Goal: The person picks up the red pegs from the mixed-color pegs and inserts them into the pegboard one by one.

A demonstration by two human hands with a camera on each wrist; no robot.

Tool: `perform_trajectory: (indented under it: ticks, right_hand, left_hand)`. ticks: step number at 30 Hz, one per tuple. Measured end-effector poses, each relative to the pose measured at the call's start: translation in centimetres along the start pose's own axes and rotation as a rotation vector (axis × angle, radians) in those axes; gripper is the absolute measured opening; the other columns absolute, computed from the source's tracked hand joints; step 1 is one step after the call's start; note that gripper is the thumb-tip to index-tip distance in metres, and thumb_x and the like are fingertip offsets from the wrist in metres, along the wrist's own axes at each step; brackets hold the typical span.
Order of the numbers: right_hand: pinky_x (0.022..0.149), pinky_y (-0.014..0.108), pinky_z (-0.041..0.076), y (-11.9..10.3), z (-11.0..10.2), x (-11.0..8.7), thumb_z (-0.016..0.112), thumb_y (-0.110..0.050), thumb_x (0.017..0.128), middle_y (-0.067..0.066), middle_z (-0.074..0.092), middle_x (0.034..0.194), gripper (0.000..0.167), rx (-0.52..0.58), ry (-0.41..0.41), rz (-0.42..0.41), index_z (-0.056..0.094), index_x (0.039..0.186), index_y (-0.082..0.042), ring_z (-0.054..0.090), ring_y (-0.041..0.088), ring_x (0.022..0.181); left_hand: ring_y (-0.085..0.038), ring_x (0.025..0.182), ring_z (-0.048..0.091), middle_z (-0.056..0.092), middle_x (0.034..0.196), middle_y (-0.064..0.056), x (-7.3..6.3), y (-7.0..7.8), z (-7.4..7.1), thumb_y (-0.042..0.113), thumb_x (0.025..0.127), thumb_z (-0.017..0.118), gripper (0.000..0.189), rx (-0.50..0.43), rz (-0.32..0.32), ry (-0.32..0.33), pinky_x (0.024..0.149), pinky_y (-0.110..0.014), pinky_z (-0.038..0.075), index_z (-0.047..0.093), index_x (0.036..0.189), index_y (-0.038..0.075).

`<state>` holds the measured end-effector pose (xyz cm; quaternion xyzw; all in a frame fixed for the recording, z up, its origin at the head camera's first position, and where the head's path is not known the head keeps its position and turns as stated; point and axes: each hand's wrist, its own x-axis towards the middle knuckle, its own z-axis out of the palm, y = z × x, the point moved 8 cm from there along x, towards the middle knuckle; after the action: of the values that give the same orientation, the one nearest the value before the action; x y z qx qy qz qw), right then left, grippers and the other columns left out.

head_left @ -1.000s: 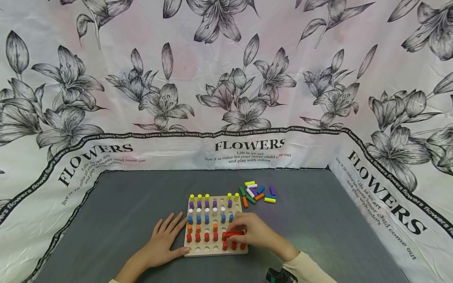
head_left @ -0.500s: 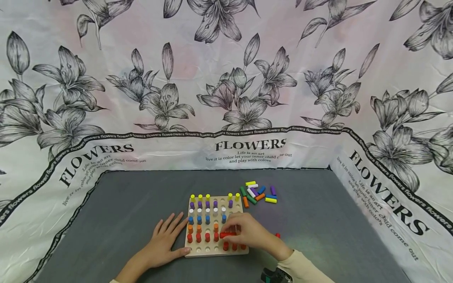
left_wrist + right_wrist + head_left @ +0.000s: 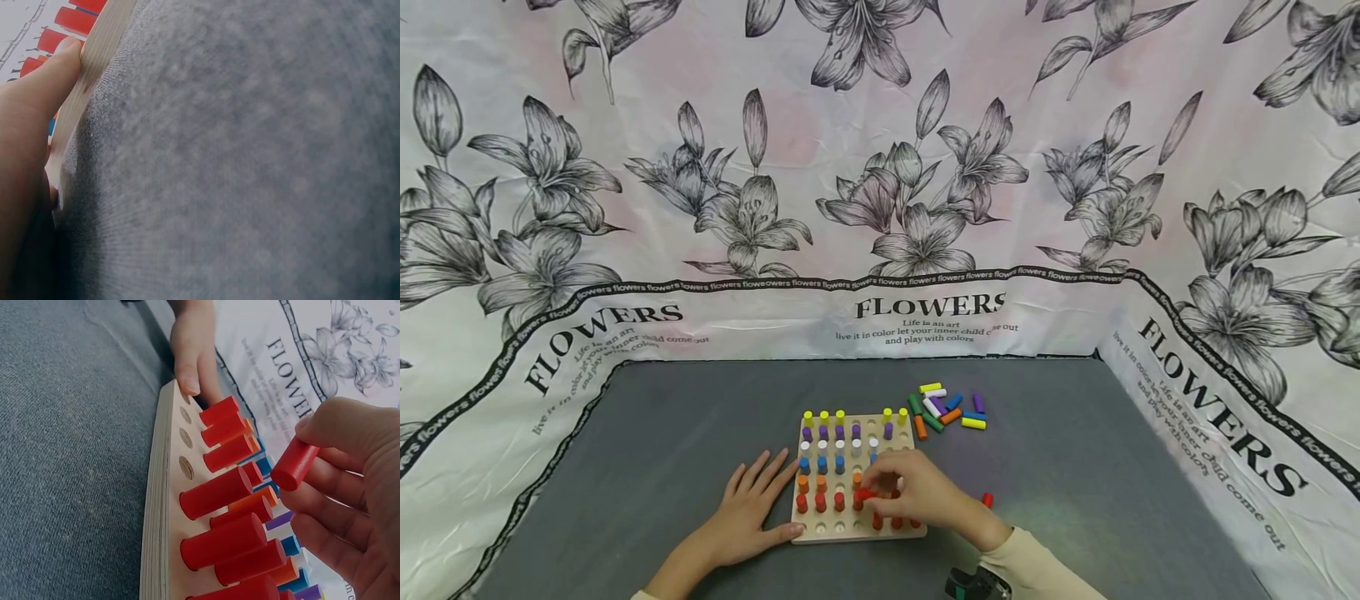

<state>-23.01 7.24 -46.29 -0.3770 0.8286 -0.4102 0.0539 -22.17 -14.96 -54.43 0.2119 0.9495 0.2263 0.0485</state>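
1. Right hand [image 3: 917,493]: grasping one red peg [image 3: 295,464], pinched between thumb and fingers.
2. That peg was held up at a tilt, over the pegboard [image 3: 850,539], clear of any hole in the right wrist view. Head view had it around the second row from the front, partly covered by the fingers.
3. Left hand [image 3: 741,521]: not gripping; fingers straight and spread at the board's left edge, thumb on the front-left corner.
4. Board was wooden, flat on the grey table [image 3: 700,433], between the two hands.
5. Front row: red pegs upright at the right end, exposed round holes [image 3: 186,467] toward the left thumb.
6. Second row: four more red ones upright at the left; right part hidden behind the hand.
7. Further back, by row: orange pegs [image 3: 821,483], blue pegs [image 3: 822,465], white pegs [image 3: 840,447], purple pegs [image 3: 839,433], then yellow pegs [image 3: 824,417] along the far edge.
8. Loose pile [image 3: 951,415] of mixed colors lay on the table just beyond the board's back-right corner.
9. Loose red cylinder [image 3: 987,500] lay by itself, right next to the right wrist in head view.
10. Right arm: cream sleeve [image 3: 1037,562], black device [image 3: 977,583] at the wrist.
11. Flower-print cloth [image 3: 925,325] stood behind the table.
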Motion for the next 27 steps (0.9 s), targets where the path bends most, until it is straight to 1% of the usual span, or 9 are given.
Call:
perform_trajectory:
  ticks: [3, 6, 9, 16, 22, 27]
  right_hand:
    - [0.064, 0.026, 0.056, 0.2, 0.4, 0.1, 0.074, -0.01, 0.085, -0.001, 0.07, 0.084, 0.014, 0.03, -0.008, 0.022, 0.072, 0.097, -0.016, 0.062, 0.006, 0.071]
    - [0.062, 0.023, 0.055, 0.4, 0.7, 0.1, 0.074, -0.013, 0.088, -0.001, 0.071, 0.085, 0.01, 0.059, -0.017, 0.039, 0.071, 0.096, -0.016, 0.061, 0.001, 0.07]
    - [0.061, 0.02, 0.054, 0.4, 0.9, 0.1, 0.074, -0.016, 0.089, 0.0, 0.071, 0.083, 0.008, 0.078, -0.016, 0.038, 0.069, 0.096, -0.017, 0.059, -0.003, 0.068]
    - [0.061, 0.019, 0.055, 0.4, 1.3, 0.0, 0.074, -0.016, 0.089, -0.001, 0.073, 0.084, 0.01, 0.091, -0.028, 0.034, 0.067, 0.096, -0.018, 0.061, -0.004, 0.068]
    - [0.058, 0.019, 0.055, 0.1, 1.4, -0.2, 0.073, -0.015, 0.089, -0.001, 0.075, 0.083, 0.009, 0.101, -0.027, 0.041, 0.068, 0.096, -0.018, 0.062, -0.005, 0.063]
    - [0.059, 0.018, 0.055, -0.1, 1.5, -0.4, 0.074, -0.015, 0.089, -0.002, 0.075, 0.086, 0.012, 0.101, -0.022, 0.031, 0.067, 0.097, -0.021, 0.062, -0.006, 0.068]
  left_hand:
    - [-0.045, 0.152, 0.017, 0.022, 0.166, -0.01, -0.1, 0.0, 0.0, 0.064, 0.089, 0.059, 0.085, -0.009, 0.004, 0.007, 0.113, -0.072, 0.01, 0.027, 0.158, 0.025]
    - [-0.046, 0.151, 0.018, 0.023, 0.166, -0.012, -0.2, 0.1, 0.0, 0.063, 0.089, 0.06, 0.085, -0.016, 0.019, 0.019, 0.112, -0.073, 0.01, 0.028, 0.158, 0.024]
    - [-0.046, 0.151, 0.019, 0.024, 0.165, -0.012, -0.1, 0.1, -0.1, 0.063, 0.089, 0.06, 0.085, -0.012, 0.027, 0.034, 0.112, -0.072, 0.01, 0.028, 0.158, 0.025]
    - [-0.044, 0.153, 0.016, 0.021, 0.167, -0.009, 0.1, 0.0, 0.0, 0.065, 0.089, 0.058, 0.085, -0.003, 0.013, 0.012, 0.114, -0.072, 0.009, 0.025, 0.159, 0.027]
    - [-0.043, 0.153, 0.017, 0.021, 0.167, -0.009, 0.2, -0.1, -0.1, 0.064, 0.09, 0.058, 0.085, -0.003, 0.014, 0.019, 0.114, -0.071, 0.009, 0.025, 0.159, 0.027]
    - [-0.045, 0.152, 0.018, 0.022, 0.166, -0.011, 0.1, 0.0, -0.1, 0.064, 0.089, 0.058, 0.086, -0.002, 0.023, 0.025, 0.113, -0.072, 0.01, 0.026, 0.159, 0.025]
